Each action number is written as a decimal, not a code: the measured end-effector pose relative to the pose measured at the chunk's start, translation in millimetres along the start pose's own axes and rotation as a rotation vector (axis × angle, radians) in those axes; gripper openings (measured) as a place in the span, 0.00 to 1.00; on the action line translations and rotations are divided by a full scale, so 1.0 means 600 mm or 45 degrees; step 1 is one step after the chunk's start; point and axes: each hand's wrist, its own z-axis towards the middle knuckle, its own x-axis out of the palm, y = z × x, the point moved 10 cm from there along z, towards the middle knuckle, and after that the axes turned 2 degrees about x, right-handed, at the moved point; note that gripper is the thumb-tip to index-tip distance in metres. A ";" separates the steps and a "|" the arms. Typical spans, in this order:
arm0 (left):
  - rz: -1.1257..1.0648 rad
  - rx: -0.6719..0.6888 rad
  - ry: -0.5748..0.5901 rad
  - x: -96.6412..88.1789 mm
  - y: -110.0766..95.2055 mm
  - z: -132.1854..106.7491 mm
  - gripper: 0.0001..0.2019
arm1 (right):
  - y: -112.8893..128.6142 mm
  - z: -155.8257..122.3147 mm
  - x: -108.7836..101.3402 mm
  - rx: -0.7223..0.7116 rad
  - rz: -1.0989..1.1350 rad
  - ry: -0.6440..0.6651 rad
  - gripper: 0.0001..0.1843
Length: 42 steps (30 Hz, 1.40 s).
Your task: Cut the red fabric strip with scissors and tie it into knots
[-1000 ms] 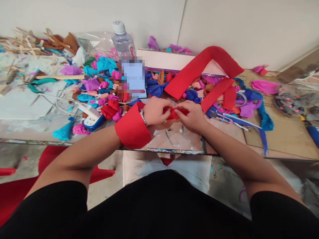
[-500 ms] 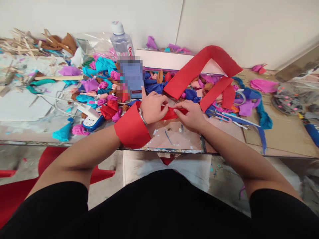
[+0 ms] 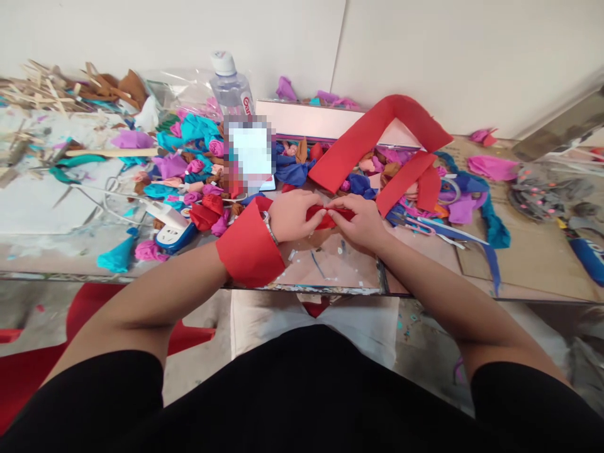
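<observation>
My left hand (image 3: 297, 217) and my right hand (image 3: 356, 220) meet over the near part of the table, thumbs and fingertips pinched close together. Between them both hold a red crepe paper strip (image 3: 252, 248), folded where the fingertips press. Its loose end drapes over my left wrist and forearm. A wider folded red strip (image 3: 377, 141) lies behind my hands on a heap of rolled and crumpled coloured paper pieces (image 3: 295, 173). Pink-handled scissors (image 3: 419, 226) rest right of my right hand.
A phone (image 3: 252, 154) leans in front of a water bottle (image 3: 231, 85). On the left are a power strip (image 3: 174, 234), green-handled pliers (image 3: 80, 162) and wooden sticks (image 3: 51, 91). Cardboard (image 3: 533, 251) and a tape roll (image 3: 452, 189) are on the right. The table's front edge runs below my forearms.
My left index finger, raised before, has come down to the red strip, and the fingertips of both hands have drawn together. The phone screen has turned bright. The view has shifted slightly.
</observation>
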 end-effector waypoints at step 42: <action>-0.621 -0.132 0.124 0.022 0.024 0.009 0.15 | 0.018 -0.010 -0.012 -0.180 0.036 -0.086 0.07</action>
